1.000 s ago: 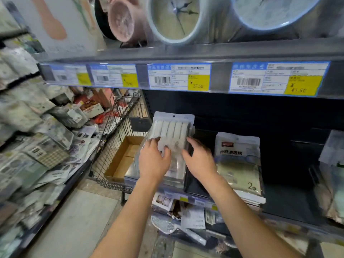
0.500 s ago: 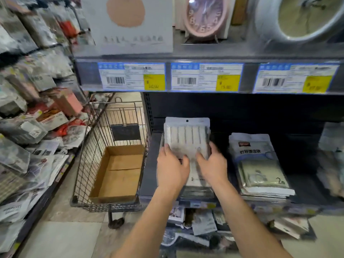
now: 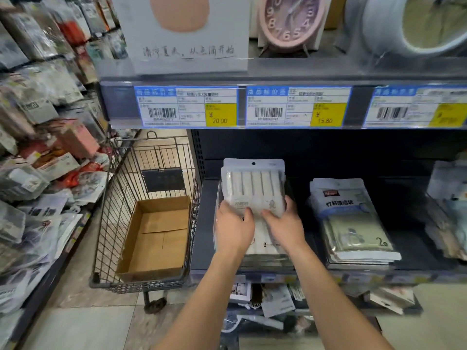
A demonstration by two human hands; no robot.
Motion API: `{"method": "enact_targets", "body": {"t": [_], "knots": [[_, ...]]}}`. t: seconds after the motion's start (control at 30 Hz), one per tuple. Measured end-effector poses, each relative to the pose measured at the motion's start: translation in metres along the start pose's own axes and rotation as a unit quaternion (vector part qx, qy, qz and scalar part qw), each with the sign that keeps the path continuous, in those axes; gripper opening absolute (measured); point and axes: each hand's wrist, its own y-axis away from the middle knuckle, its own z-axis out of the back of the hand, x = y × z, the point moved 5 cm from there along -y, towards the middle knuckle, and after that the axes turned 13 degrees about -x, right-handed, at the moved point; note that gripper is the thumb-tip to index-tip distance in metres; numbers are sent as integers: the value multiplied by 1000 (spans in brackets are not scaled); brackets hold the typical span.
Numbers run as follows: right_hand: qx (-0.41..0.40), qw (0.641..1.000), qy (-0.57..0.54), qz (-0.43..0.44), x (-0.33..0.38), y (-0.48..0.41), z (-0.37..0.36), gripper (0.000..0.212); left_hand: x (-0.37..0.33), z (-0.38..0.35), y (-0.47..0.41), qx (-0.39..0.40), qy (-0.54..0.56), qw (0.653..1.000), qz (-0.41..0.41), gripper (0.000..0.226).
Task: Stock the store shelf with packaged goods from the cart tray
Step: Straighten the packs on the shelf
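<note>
- White ribbed pack in a clear plastic pouch [image 3: 254, 188] lies atop its stack on the dark metal shelf [image 3: 202, 223], its near half under my hands.
- My left hand [image 3: 233, 227] and right hand [image 3: 284, 224] rest on it, fingers apparently flat and not clasping; the fingertips are blurred.
- I'd press evenly and slide it back, squaring its edges with the stack below.
- Further in, I'd keep its hang-hole header flat.

Glossy clear plastic wraps the white pack [image 3: 254, 190]; the cart [image 3: 141, 198] is dark wire metal, its box [image 3: 156, 238] matt cardboard.
</note>
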Motion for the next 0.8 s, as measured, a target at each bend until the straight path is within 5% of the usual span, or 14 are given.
{"method": "enact_targets", "body": {"t": [0.13,0.37,0.57,0.8], "knots": [[15,1000,-17,-6,-10,-6,-6,65,6,-3,-2,16,-6,1000,13,43],[36,999,-29,-10,-9,-9,-6,54,14,-8,-11,66,-8,996,56,74],[73,996,-42,-30,-5,-15,-8,68,19,-9,-11,51,11,997,55,57],[96,990,-90,-53,1,-12,-8,88,19,-14,-10,63,35,996,51,69]]}}
